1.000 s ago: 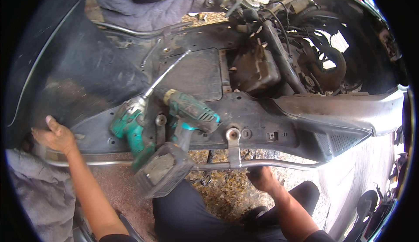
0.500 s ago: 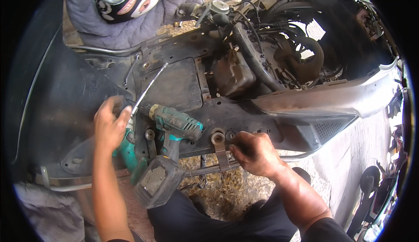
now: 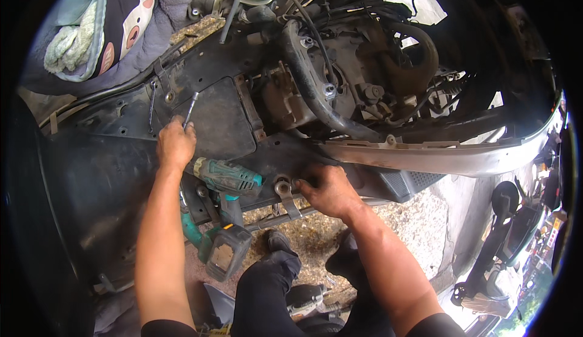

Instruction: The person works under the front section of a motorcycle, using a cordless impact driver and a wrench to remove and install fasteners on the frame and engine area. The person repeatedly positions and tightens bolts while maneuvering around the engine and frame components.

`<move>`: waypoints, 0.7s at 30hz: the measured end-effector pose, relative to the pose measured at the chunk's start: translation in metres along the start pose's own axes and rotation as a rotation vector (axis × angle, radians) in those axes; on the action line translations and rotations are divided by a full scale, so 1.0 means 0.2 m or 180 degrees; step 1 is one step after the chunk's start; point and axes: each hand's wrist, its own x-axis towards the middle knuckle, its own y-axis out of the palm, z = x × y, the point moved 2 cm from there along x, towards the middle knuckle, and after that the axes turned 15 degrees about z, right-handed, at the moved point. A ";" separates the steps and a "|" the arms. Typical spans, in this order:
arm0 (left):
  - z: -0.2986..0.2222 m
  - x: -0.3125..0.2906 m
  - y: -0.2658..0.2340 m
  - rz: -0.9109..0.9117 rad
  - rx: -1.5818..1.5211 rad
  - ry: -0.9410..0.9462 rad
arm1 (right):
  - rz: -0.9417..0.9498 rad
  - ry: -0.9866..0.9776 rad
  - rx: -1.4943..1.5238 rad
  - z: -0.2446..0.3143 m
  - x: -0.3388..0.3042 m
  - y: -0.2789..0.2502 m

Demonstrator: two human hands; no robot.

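Note:
My left hand [image 3: 175, 144] is closed round a slim silver socket wrench [image 3: 190, 111], whose tip points away from me over the dark footboard [image 3: 215, 133] of a partly stripped scooter. My right hand [image 3: 330, 192] has its fingers curled together on the footboard's near side, just right of a metal bracket [image 3: 289, 205] with a round ring. Whatever those fingers pinch, if anything, is hidden. Between my hands lies a teal and black cordless drill [image 3: 226, 178], its battery [image 3: 228, 252] toward me. Another teal tool [image 3: 190, 230] shows partly beside it.
A double-ended wrench [image 3: 152, 107] lies on the footboard's far left. The exposed frame tube [image 3: 308, 79], hoses and engine parts fill the right side, edged by a silver body panel [image 3: 437, 156]. A grey padded cloth [image 3: 176, 3] and a bear-faced pouch [image 3: 124, 24] rest at the far left.
The view has shifted. My left hand has moved farther from me with the socket wrench, past the drill. My right hand stays beside the bracket, fingers still curled.

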 end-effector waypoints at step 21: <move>0.01 -0.08 -0.06 0.0002 -0.0860 -0.0108 | 0.1020 0.0011 0.0989 0.29 -0.08 0.19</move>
